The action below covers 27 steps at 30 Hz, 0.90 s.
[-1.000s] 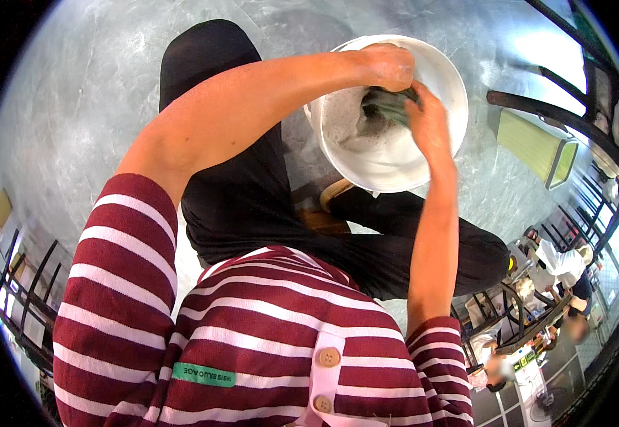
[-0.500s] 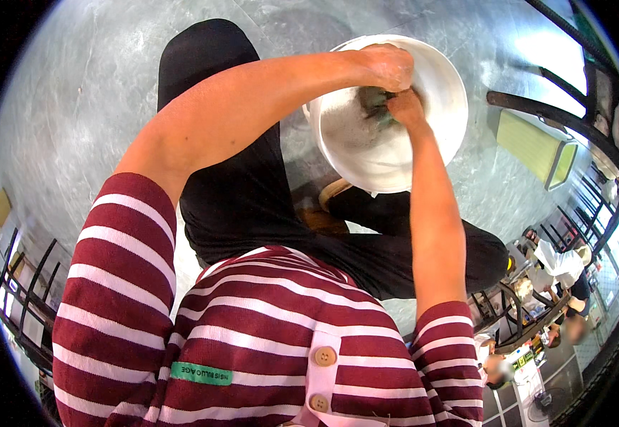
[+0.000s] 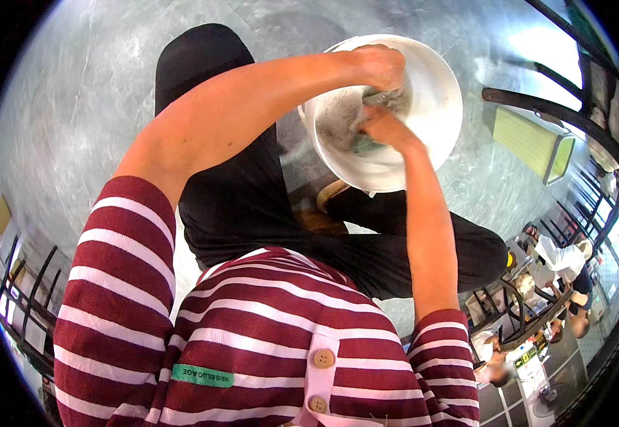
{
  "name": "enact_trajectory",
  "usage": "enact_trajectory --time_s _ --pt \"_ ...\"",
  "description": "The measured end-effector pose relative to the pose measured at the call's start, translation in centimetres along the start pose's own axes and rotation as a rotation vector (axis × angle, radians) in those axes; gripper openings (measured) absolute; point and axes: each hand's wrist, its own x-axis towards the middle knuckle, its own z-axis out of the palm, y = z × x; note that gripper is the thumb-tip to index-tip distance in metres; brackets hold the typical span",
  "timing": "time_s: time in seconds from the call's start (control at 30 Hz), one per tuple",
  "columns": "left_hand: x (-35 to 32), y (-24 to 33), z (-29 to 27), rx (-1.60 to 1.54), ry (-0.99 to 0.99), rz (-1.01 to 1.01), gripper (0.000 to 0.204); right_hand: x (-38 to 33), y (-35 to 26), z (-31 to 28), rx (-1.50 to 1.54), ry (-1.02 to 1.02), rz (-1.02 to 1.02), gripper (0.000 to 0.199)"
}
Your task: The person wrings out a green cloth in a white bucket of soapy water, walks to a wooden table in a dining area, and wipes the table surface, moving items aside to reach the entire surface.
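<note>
One white bucket (image 3: 435, 99) contained a grey-green item (image 3: 375, 97). My left hand (image 3: 383, 67), curled, and right hand (image 3: 386, 128), blurred, were apart there; either one's grip I could not tell.

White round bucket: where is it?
The white round bucket stands upper right of centre in the head view, on grey floor beside black-trousered legs, bare left hand and right hand at its opening.

a green bin (image 3: 527, 144), seemingly, sits near black bars (image 3: 539, 104).

right hand (image 3: 382, 127): blurred | left hand (image 3: 383, 67): fingertips hidden | greenish item (image 3: 389, 100): partly covered, kind unclear
</note>
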Motion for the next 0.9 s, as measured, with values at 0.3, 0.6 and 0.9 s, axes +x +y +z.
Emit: enact_trajectory --time_s 0.3,0.6,0.9 --pt "-0.7 -1.9 0.2 -0.029 0.051 0.113 0.019 -13.2 -7.0 -13.9 0.609 0.219 -0.035 0.039" --pt "-2.5 -0.5 -0.1 -0.053 0.165 0.007 0.023 -9.7 -3.6 -11.3 0.465 0.215 -0.094 0.06" --pt "-4.1 1.6 -1.8 0.032 0.309 0.357 0.019 6.0 0.5 5.0 -0.184 0.442 0.096 0.049"
